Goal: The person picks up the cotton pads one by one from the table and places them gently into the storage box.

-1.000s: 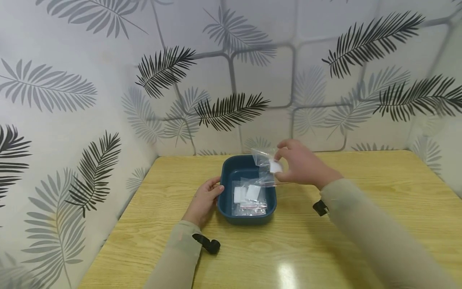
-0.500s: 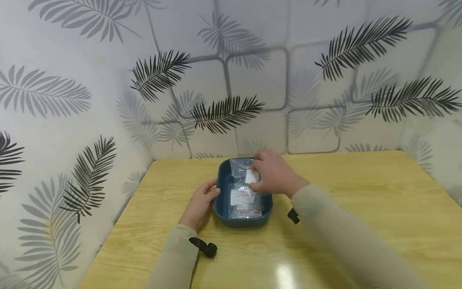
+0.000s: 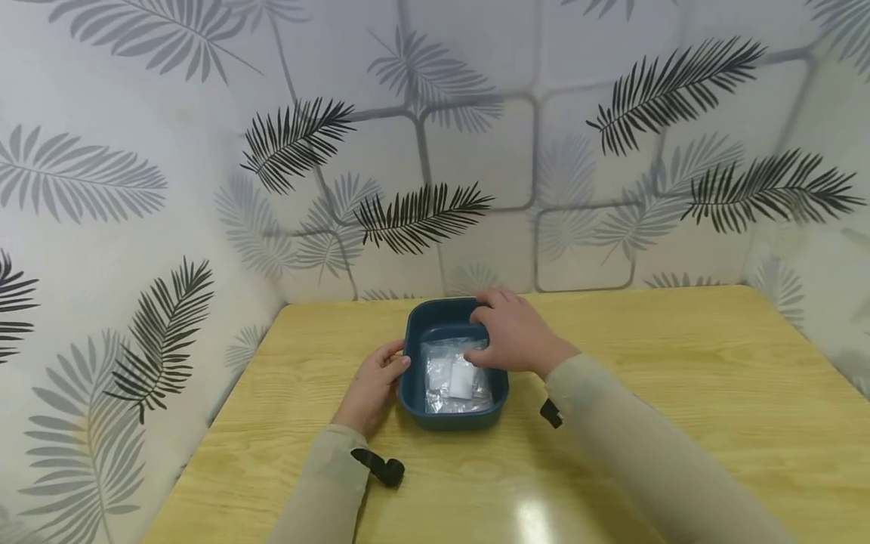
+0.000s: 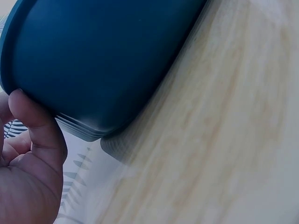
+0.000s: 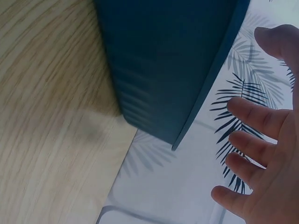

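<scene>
A dark blue plastic bin point(image 3: 454, 421) stands on the table with clear zip bags point(image 3: 442, 363) lying in it. A white rectangular piece point(image 3: 463, 380) shows through the top bag. My left hand point(image 3: 370, 385) holds the bin's left side, the thumb at the rim; in the left wrist view that hand point(image 4: 35, 158) has its thumb bent against the bin wall point(image 4: 103, 60). My right hand point(image 3: 519, 336) hovers over the bin's right rim. In the right wrist view its fingers point(image 5: 254, 147) are spread apart with nothing between them, beside the bin point(image 5: 159, 60).
The light wood table point(image 3: 646, 378) extends to both sides of the bin. Close behind it rises a wall point(image 3: 489, 249) with a feather pattern, and another wall point(image 3: 81, 302) runs along the left. A black strap point(image 3: 381, 467) sits on each sleeve.
My right hand has moved left over the bin and let go of a clear zip bag, which now lies on the others. My left hand stays at the bin's side.
</scene>
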`<state>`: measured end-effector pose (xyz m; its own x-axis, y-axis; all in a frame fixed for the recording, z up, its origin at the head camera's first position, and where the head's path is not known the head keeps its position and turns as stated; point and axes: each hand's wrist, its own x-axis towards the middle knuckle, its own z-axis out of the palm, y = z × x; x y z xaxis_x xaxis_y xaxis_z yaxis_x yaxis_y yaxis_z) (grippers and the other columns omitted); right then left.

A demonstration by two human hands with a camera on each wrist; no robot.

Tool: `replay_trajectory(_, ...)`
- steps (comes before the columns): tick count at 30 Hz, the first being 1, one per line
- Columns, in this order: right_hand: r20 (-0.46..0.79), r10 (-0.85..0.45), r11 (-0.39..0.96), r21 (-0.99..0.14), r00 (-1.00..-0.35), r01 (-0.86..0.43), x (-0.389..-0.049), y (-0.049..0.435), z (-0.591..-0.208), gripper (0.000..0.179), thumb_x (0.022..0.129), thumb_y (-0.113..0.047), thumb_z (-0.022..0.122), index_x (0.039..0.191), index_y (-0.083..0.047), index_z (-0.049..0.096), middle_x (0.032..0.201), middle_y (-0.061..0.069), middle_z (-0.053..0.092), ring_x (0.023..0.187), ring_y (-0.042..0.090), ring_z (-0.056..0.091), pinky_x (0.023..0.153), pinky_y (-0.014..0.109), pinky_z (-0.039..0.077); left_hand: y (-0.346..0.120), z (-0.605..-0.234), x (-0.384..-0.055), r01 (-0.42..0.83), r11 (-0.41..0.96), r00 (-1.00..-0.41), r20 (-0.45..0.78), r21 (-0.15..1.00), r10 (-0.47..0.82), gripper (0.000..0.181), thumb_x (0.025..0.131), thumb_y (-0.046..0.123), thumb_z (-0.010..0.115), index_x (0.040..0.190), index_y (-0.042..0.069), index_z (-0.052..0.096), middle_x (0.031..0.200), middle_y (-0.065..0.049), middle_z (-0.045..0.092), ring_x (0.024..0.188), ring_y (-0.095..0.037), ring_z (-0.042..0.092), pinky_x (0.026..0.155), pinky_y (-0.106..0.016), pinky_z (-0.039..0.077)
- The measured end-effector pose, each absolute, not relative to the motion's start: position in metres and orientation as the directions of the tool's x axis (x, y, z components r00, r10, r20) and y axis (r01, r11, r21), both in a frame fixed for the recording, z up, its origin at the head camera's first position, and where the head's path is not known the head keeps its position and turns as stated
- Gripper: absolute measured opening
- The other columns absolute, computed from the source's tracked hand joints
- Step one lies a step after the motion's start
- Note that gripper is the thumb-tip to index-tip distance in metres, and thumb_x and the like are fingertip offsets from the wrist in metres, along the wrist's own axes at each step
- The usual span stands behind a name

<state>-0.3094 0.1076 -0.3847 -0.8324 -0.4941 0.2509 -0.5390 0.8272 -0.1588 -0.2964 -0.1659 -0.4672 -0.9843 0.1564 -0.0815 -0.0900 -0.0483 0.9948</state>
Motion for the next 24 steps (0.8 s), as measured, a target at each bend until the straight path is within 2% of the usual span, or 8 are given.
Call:
replay_trajectory(6,0.269,-0.454,0.842,-0.182,-0.849,-0.508,-0.307,0.133,-0.387,0.062,0.082,-0.056,0.073,0.124,-0.01,0.069,0.146,0.016,0.047,0.135,0.039,0.041,0.11,0.056,0.032,-0.168,-0.468,-0.293,-0.079,-0.05,-0.986,-0.07,0.996,0.151,0.044,0.105,0.012,0.056,0.148,0.006,0.048,0.113,-0.015,0.059,0.091,-0.019,0.059,0.075,-0.028,0.052)
replay_trajectory(12,0.288,-0.395,0.856,-0.23,-0.872,-0.463,-0.301,0.176,-0.385,0.061,0.085,-0.052,0.072,0.129,-0.009,0.066,0.147,0.019,0.046,0.135,0.043,0.039,0.109,0.059,0.032,-0.169,-0.466,-0.292,-0.071,-0.076,-0.986,-0.058,0.995,0.156,0.042,0.105,0.012,0.056,0.147,0.007,0.05,0.112,-0.015,0.059,0.09,-0.019,0.059,0.075,-0.028,0.052)
replay_trajectory(20,0.266,-0.318,0.893,-0.239,-0.91,-0.382,-0.288,0.238,-0.4,0.067,0.092,-0.056,0.066,0.138,-0.008,0.06,0.149,0.024,0.041,0.133,0.048,0.039,0.106,0.066,0.031,-0.177,-0.466,-0.291,-0.097,-0.073,-0.987,-0.086,0.993,0.136,0.043,0.105,0.014,0.056,0.148,0.009,0.049,0.114,-0.015,0.056,0.093,-0.021,0.06,0.077,-0.032,0.053)
replay_trajectory(24,0.249,-0.299,0.909,-0.219,-0.921,-0.354,-0.278,0.264,-0.407,0.075,0.093,-0.062,0.061,0.143,-0.006,0.056,0.15,0.028,0.039,0.135,0.052,0.034,0.106,0.069,0.027,-0.182,-0.464,-0.293,-0.064,0.011,-0.994,-0.065,0.998,0.086,0.045,0.106,0.018,0.056,0.148,0.005,0.046,0.114,-0.016,0.058,0.095,-0.023,0.063,0.08,-0.034,0.054)
